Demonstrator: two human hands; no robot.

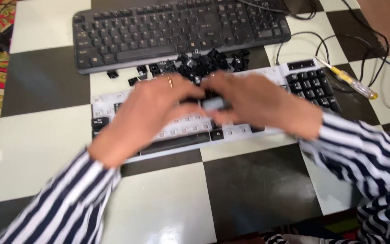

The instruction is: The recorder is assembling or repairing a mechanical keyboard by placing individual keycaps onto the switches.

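Observation:
A keyboard with most keycaps off [249,131] lies on the checkered table, its white base plate bare; black keys remain on its number pad at the right. Over its middle, my left hand [145,113], with a ring on one finger, and my right hand [262,104] meet. Between their fingertips is a small dark keycap [213,103], blurred by motion. A pile of loose black keycaps [199,63] lies just beyond the keyboard's far edge.
A second, complete black keyboard [177,31] lies at the far side of the table [37,140]. A yellow-handled screwdriver [348,79] and black cables [384,54] lie at the right. Patterned fabric shows past the table's left edge.

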